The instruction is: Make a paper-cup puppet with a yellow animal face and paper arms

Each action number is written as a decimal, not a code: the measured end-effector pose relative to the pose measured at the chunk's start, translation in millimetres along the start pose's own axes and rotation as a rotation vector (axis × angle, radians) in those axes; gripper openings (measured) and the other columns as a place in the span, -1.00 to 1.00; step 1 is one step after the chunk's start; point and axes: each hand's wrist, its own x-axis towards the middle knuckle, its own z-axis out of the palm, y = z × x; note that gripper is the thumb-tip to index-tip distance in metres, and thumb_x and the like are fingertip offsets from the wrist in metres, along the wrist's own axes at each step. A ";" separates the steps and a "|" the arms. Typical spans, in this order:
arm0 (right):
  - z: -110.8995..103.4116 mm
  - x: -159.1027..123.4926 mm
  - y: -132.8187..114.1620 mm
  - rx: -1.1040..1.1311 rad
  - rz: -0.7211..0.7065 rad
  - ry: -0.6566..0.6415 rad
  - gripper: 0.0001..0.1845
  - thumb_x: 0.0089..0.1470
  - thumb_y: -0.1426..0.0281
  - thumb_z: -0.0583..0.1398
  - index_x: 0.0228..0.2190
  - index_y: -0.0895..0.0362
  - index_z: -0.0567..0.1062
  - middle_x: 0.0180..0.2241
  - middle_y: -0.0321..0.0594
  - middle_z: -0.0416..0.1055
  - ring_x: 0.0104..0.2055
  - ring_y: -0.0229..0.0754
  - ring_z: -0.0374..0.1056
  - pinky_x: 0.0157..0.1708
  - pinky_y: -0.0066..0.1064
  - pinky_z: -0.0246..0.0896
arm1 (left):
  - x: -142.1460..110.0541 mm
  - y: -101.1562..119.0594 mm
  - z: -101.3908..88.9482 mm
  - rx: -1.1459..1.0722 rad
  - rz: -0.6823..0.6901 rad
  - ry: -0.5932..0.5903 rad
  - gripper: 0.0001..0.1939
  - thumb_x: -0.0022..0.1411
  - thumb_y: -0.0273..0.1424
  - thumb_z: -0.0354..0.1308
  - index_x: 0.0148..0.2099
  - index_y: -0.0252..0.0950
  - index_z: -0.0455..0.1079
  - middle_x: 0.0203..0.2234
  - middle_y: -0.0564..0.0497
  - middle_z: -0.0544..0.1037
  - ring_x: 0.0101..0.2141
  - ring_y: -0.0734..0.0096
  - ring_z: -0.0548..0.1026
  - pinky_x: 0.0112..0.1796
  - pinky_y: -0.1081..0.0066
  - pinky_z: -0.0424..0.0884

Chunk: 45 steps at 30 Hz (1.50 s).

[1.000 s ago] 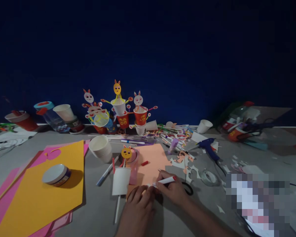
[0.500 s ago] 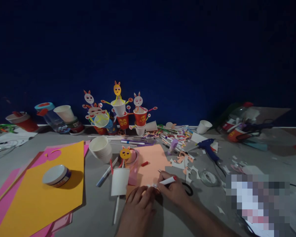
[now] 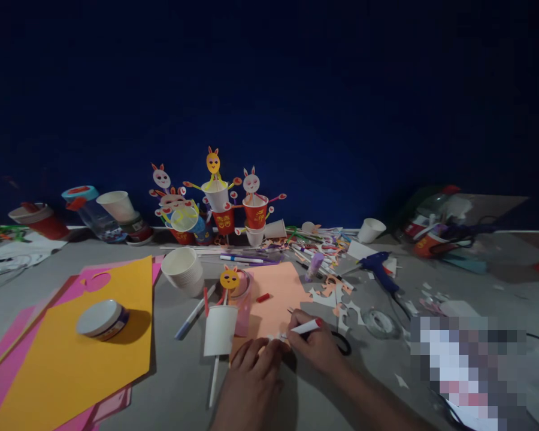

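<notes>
My right hand (image 3: 312,338) grips a white marker (image 3: 306,326) with a red end, its writing tip slanting down to the left. Against that tip is a small white paper piece (image 3: 273,337), whose shape is mostly hidden. My left hand (image 3: 257,365) holds the piece down with bunched fingertips on a peach paper sheet (image 3: 281,281). A red marker cap (image 3: 263,297) lies on this sheet. Partly under my right hand are scissors (image 3: 344,343) with a black handle. Left of my hands lies a white paper cup puppet (image 3: 220,330) with a yellow animal face and a stick.
Stacked paper cups (image 3: 183,272) stand behind the puppet. At left, a white-lidded jar (image 3: 102,319) sits on yellow paper (image 3: 72,371). Decorated cup figures (image 3: 256,212) line the wall. Paper scraps (image 3: 336,296), a tape roll (image 3: 380,323) and a blue glue gun (image 3: 378,267) lie right.
The cup puppet has shifted very slightly to the right. Both hands and the marker stay in nearly the same place.
</notes>
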 end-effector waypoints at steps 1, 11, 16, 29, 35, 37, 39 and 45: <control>0.0 -0.3 0.3 -0.001 0.000 0.004 -0.84 0.00 0.47 0.09 -0.56 0.04 0.24 -0.60 -0.44 0.18 -0.51 -0.23 0.18 -0.46 -0.42 0.04 | 0.2 -0.1 0.3 -0.003 0.003 -0.002 -0.49 0.21 -0.48 0.29 0.21 -0.23 0.39 0.09 0.03 0.57 0.07 0.12 0.48 0.08 0.14 0.44; 0.1 1.4 0.5 0.000 -0.001 0.020 -0.84 0.00 0.45 0.09 -0.56 0.03 0.23 -0.59 -0.43 0.19 -0.51 -0.22 0.20 -0.45 -0.41 0.05 | -0.7 0.2 0.4 -0.023 0.000 0.012 -0.50 0.21 -0.48 0.30 0.19 -0.22 0.40 0.09 0.05 0.57 0.07 0.15 0.46 0.09 0.16 0.40; 0.5 0.5 0.2 0.001 -0.004 0.022 -0.84 0.01 0.45 0.08 -0.56 0.03 0.22 -0.60 -0.44 0.16 -0.51 -0.23 0.17 -0.46 -0.41 0.03 | 0.5 -0.1 -3.2 -0.038 -0.002 -0.033 -0.50 0.22 -0.53 0.26 0.20 -0.18 0.39 0.13 0.09 0.54 0.10 0.16 0.44 0.10 0.16 0.38; 1.3 0.9 1.6 0.046 -0.003 0.031 -0.82 -0.01 0.45 0.10 -0.58 0.04 0.21 -0.62 -0.46 0.13 -0.53 -0.25 0.13 -0.48 -0.42 0.00 | 0.9 -0.7 -0.6 -0.024 0.004 -0.031 -0.50 0.23 -0.50 0.27 0.21 -0.21 0.38 0.12 0.05 0.55 0.09 0.12 0.46 0.10 0.14 0.40; -0.4 0.8 0.2 0.118 -0.002 0.062 -0.85 0.04 0.38 0.06 -0.54 0.03 0.23 -0.58 -0.42 0.18 -0.51 -0.22 0.19 -0.48 -0.42 0.08 | -1.0 -2.4 2.3 -0.031 0.012 0.004 -0.48 0.21 -0.54 0.26 0.21 -0.21 0.38 0.11 0.02 0.55 0.09 0.13 0.46 0.10 0.12 0.41; -0.4 0.9 0.8 0.126 -0.006 0.047 -0.85 0.03 0.38 0.08 -0.55 0.03 0.23 -0.59 -0.43 0.19 -0.52 -0.22 0.20 -0.48 -0.42 0.09 | -2.0 -2.9 3.5 -0.023 0.013 0.033 -0.49 0.21 -0.53 0.26 0.20 -0.20 0.38 0.11 0.01 0.55 0.08 0.14 0.48 0.09 0.13 0.43; -0.1 1.0 1.2 0.123 -0.009 0.026 -0.85 0.03 0.40 0.09 -0.55 0.03 0.24 -0.59 -0.43 0.20 -0.52 -0.23 0.21 -0.47 -0.43 0.09 | -3.1 -3.0 3.8 -0.012 0.012 0.048 -0.47 0.20 -0.51 0.28 0.21 -0.19 0.37 0.11 -0.01 0.55 0.07 0.13 0.49 0.07 0.14 0.45; 0.2 0.9 0.3 0.070 -0.018 -0.024 -0.85 0.01 0.48 0.13 -0.54 0.06 0.30 -0.57 -0.43 0.28 -0.50 -0.26 0.23 -0.44 -0.45 0.08 | -3.8 -2.2 2.6 0.059 -0.010 0.060 -0.43 0.10 -0.55 0.35 0.17 -0.22 0.41 0.06 -0.08 0.59 0.02 0.04 0.55 -0.01 0.10 0.53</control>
